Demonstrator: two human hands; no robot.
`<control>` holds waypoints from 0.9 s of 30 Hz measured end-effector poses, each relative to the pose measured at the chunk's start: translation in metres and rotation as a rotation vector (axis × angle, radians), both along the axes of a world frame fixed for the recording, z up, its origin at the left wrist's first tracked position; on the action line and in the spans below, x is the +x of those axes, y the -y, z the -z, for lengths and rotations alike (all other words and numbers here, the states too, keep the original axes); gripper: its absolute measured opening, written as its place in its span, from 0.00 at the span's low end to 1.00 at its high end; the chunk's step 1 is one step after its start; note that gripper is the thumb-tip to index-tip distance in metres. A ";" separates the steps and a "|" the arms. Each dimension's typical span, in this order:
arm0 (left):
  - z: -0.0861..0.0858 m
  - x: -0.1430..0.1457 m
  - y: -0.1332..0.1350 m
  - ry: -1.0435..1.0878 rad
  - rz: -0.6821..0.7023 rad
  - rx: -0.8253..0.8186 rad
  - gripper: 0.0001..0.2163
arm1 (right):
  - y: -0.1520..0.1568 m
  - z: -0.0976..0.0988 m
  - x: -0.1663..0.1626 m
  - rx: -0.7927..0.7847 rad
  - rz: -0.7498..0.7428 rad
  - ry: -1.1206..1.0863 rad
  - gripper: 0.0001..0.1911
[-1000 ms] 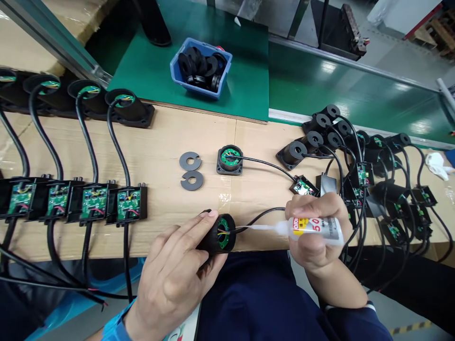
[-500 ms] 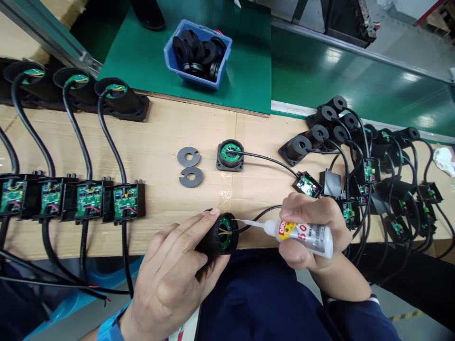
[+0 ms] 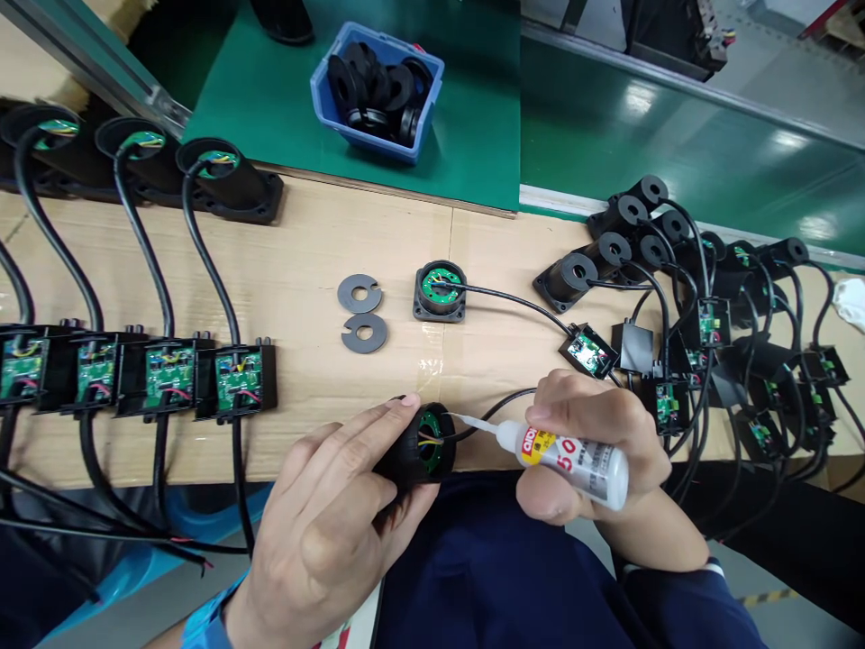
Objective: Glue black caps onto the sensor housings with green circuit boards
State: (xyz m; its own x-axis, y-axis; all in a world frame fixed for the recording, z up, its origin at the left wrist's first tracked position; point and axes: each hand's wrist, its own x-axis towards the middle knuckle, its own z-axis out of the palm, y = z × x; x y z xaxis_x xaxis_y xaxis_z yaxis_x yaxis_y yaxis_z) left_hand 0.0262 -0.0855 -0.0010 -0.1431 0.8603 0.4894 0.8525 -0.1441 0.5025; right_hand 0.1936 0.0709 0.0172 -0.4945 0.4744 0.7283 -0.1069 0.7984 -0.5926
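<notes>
My left hand (image 3: 331,518) is wrapped round a black cylindrical housing (image 3: 398,455), tilted so its mouth faces right. Inside the mouth sit a green circuit board (image 3: 431,442) and thin coloured wires, and a black cable runs out to the right. In my right hand (image 3: 601,433) is a white glue bottle (image 3: 571,464) with red and yellow print, gripped between thumb and fingers. Its thin nozzle (image 3: 477,423) points left at the upper rim of the housing; whether the tip touches I cannot tell. Beyond lie two grey slotted washers (image 3: 360,294) and another housing (image 3: 439,290) standing upright.
A blue bin (image 3: 377,90) of black rings stands on the green board (image 3: 270,117). At left, black housings (image 3: 233,185) are cabled to open boxes with circuit boards (image 3: 240,379). More cabled housings (image 3: 568,278) crowd the right, near a white crumpled cloth (image 3: 850,302).
The glue bottle has tilted slightly, its base lower, and shifted a little left. My right thumb has moved left and down. My left hand and the housing stay nearly the same.
</notes>
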 end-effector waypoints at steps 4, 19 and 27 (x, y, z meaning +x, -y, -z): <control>0.000 0.000 -0.001 -0.017 0.013 -0.004 0.18 | -0.003 -0.001 0.000 0.001 -0.053 -0.016 0.17; 0.007 -0.007 -0.004 -0.233 0.100 0.148 0.16 | 0.004 0.002 0.012 -0.137 0.009 -0.011 0.12; 0.009 -0.003 -0.004 -0.195 0.082 0.190 0.16 | 0.003 -0.002 0.005 -0.087 -0.005 -0.002 0.13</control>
State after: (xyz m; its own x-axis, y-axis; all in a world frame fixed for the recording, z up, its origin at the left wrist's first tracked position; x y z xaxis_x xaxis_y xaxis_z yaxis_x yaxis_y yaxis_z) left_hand 0.0234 -0.0811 -0.0104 0.0364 0.7551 0.6546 0.9120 -0.2929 0.2872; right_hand 0.1982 0.0678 0.0193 -0.4953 0.5336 0.6856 -0.1123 0.7432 -0.6596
